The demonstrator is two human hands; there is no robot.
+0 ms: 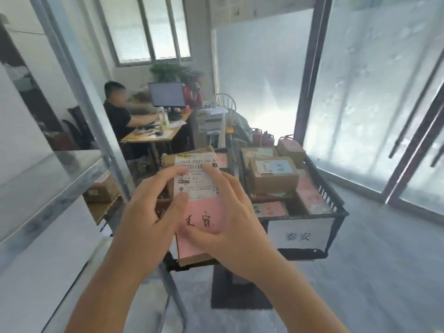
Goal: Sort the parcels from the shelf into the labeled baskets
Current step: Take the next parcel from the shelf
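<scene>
I've got both hands on the parcel (192, 183), left hand (153, 207) and right hand (230, 212) fingers curled round it, white label reading "5028 P021-00", above the black basket (336, 212) tagged 泰安; grey floor (384, 272).

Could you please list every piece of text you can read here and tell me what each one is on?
"泰安": white sign on the black basket.
"5028 P021-00": top of the shipping label on the parcel held by the left hand and right hand.
Handwriting on the parcel's pink note: unclear.
Other label print and box labels: too blurred.
</scene>
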